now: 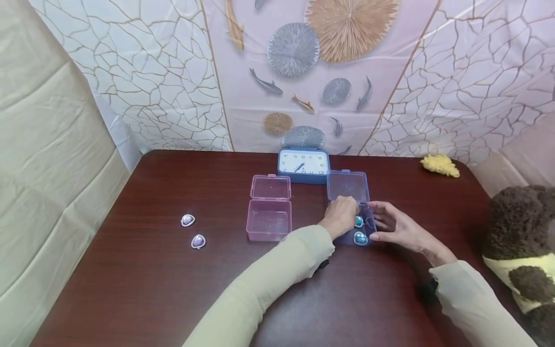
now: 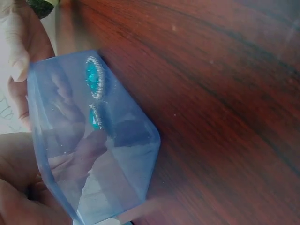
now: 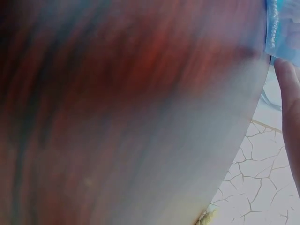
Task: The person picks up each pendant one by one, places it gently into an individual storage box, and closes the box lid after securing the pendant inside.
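Two sleeves (image 1: 260,294) run off the lower edge of the head view, and a brown plush (image 1: 520,229) is cut off at right. The left hand (image 1: 341,216) dips into the blue box (image 2: 133,140), fingertips hidden; whether they pinch anything cannot be told. The right hand (image 1: 401,229) touches that box's right side, fingers extended. Inside lie teal gems (image 1: 360,238), one partly covered. Left on the surface (image 1: 147,289) are lilac gems (image 1: 198,241) and an open pink box (image 1: 269,235). Behind, the blue lid (image 1: 348,187) overlaps the clock's (image 1: 303,162) corner.

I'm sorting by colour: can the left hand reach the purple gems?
Probably yes: the pink box stands between, but the left hand could pass around its near side to the purple gems.
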